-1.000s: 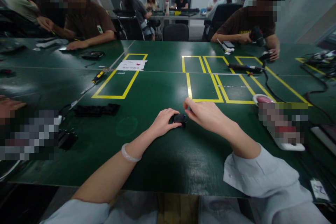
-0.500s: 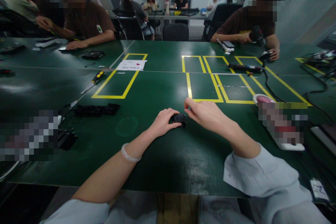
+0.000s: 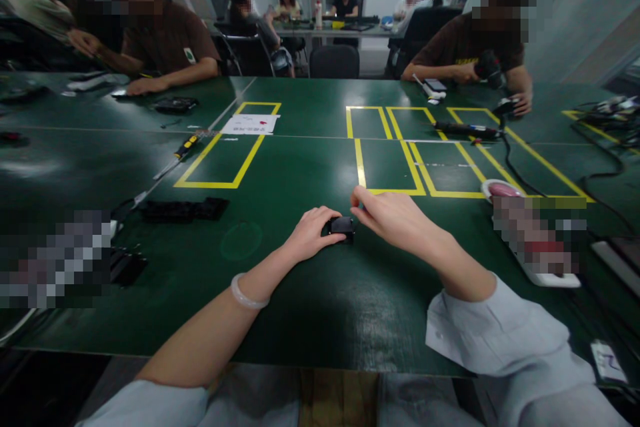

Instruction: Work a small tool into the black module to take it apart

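On the green table in the head view, my left hand [image 3: 311, 235] grips a small black box-shaped part [image 3: 343, 228], thumb along its near side and fingers round the far side. My right hand [image 3: 393, 215] is just to the right of the part, its thumb and index finger curled together in a pinch. A tiny bluish spot shows at those fingertips, but what they hold, if anything, is too small to name. I cannot tell whether the right fingertips touch the black part.
A long black part [image 3: 185, 209] lies to the left, near a yellow-and-black screwdriver [image 3: 187, 147]. Beyond are yellow tape outlines [image 3: 395, 191] and a paper sheet [image 3: 250, 124]. A white tray-like object [image 3: 555, 279] is at right, near cables. Two co-workers sit across the table.
The black part has tilted very slightly in my left hand. Both hands stay almost in the same place.
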`<state>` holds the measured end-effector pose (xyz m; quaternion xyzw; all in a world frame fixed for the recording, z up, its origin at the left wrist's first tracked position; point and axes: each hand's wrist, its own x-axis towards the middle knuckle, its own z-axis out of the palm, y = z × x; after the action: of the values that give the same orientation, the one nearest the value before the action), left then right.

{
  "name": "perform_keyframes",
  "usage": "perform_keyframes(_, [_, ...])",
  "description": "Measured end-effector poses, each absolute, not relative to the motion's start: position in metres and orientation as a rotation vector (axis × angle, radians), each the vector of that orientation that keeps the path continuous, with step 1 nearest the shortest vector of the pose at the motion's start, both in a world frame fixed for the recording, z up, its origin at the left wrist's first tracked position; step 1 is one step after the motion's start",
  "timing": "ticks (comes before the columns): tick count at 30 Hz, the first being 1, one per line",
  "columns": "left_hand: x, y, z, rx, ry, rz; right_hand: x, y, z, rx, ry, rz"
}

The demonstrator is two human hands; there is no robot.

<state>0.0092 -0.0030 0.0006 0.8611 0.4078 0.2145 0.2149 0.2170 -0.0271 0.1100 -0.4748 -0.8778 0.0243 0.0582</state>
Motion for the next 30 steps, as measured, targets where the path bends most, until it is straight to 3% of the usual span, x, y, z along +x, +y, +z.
perform_keyframes(30, [0.0088,-0.0028,-0.0002,2.399,1.137,0.59,0.2162,-0.028,0.1137,-1.448,-2.668,0.101])
